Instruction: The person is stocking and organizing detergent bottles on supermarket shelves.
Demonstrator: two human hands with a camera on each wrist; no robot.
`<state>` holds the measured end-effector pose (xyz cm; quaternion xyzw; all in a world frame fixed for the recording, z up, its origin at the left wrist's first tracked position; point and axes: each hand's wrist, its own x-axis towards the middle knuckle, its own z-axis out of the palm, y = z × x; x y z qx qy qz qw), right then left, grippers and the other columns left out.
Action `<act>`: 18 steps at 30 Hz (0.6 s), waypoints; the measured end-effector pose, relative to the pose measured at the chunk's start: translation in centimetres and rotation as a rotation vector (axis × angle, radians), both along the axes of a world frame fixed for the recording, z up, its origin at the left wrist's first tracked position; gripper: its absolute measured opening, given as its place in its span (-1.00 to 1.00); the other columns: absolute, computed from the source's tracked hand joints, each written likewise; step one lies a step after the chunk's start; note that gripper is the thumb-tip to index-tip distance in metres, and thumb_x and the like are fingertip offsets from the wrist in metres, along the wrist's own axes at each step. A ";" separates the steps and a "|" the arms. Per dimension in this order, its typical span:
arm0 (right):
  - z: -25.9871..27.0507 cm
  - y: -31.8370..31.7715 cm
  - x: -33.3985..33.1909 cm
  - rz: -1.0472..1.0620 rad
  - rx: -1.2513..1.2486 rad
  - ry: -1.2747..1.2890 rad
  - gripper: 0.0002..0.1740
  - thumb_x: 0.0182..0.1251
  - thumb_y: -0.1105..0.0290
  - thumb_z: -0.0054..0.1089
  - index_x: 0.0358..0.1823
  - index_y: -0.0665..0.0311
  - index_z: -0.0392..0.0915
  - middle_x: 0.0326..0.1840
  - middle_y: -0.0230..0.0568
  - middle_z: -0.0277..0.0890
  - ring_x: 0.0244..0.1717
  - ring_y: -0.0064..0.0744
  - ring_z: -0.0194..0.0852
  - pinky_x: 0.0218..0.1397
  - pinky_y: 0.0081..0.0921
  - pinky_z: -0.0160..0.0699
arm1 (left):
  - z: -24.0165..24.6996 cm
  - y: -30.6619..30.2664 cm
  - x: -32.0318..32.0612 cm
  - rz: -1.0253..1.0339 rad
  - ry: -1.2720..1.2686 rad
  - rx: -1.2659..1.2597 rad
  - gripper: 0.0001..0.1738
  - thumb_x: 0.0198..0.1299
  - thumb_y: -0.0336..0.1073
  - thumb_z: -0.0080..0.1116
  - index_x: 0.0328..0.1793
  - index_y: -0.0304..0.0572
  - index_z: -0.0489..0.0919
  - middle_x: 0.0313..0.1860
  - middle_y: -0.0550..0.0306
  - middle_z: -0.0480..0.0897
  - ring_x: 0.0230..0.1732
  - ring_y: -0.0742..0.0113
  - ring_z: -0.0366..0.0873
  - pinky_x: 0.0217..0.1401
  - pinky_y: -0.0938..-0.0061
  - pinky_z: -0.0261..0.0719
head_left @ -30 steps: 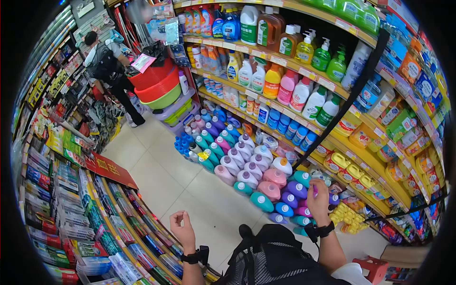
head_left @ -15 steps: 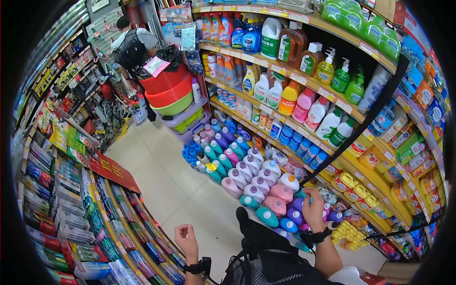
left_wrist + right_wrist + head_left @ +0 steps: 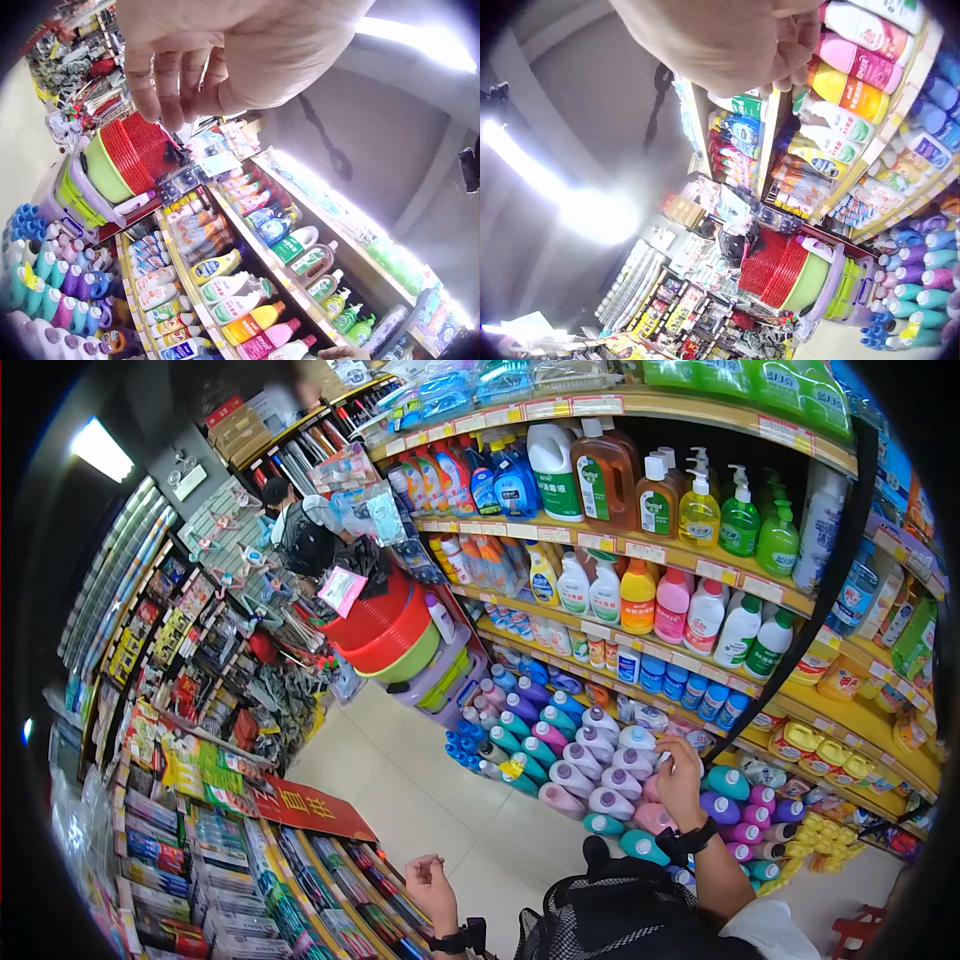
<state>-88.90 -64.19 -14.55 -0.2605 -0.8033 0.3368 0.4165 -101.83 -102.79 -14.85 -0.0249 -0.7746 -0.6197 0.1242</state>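
My left hand (image 3: 432, 890) hangs low over the aisle beside the left rack, fingers loosely curled with nothing in them. In the left wrist view the same hand (image 3: 247, 60) crosses the top, its fingers bent down loosely. On the other side, my right hand (image 3: 680, 785) is held in front of the bottle rows, loosely bent and bare; it overlaps the white bottles (image 3: 600, 755) with purple caps in this view. Pink bottles (image 3: 655, 818) and teal bottles (image 3: 642, 847) stand on the floor below it. The right wrist view has this hand (image 3: 720, 45) along its top edge, partly cut off.
Cleaning bottles (image 3: 637, 596) fill the shelves on the right. Red tubs (image 3: 390, 610) sit on purple storage boxes (image 3: 430, 695) at the aisle's far end, where a person with a backpack (image 3: 305, 538) stands. A left rack (image 3: 200, 860) with a red sign (image 3: 315, 807) borders the tiled floor (image 3: 400, 775).
The head view has turned left and up, so a ceiling light now shows and the shelves sit further right. The other person has moved deeper behind the tubs. Both my hands stay loosely bent.
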 end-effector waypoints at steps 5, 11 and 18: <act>0.4 2.6 -3.2 -0.044 -0.004 -0.003 -0.64 -0.11 0.84 -0.10 -0.31 0.37 0.51 -0.09 -0.05 0.55 0.03 0.04 0.47 0.11 -0.19 0.43 | 0.7 3.8 -3.9 -0.071 -0.001 -0.034 -0.95 0.27 -0.57 0.09 -0.19 -0.30 0.51 -0.29 0.11 0.64 -0.27 0.44 0.61 -0.12 0.57 0.57; -2.0 6.2 -4.7 -0.095 -0.053 0.014 -0.63 -0.14 0.87 -0.12 -0.31 0.37 0.51 -0.11 -0.02 0.54 0.04 0.04 0.48 0.12 -0.19 0.43 | 2.1 9.4 -8.2 -0.200 0.023 -0.036 -0.96 0.30 -0.56 0.08 -0.17 -0.30 0.50 -0.22 0.11 0.64 -0.23 0.42 0.61 -0.10 0.54 0.59; -3.3 8.7 -4.6 -0.160 -0.065 -0.058 -0.62 -0.16 0.86 -0.11 -0.31 0.36 0.52 -0.12 -0.04 0.55 0.03 0.03 0.48 0.13 -0.20 0.38 | 2.3 13.1 -10.5 -0.281 0.031 -0.091 -0.97 0.30 -0.54 0.11 -0.18 -0.30 0.50 -0.19 0.10 0.64 -0.21 0.42 0.62 -0.06 0.54 0.59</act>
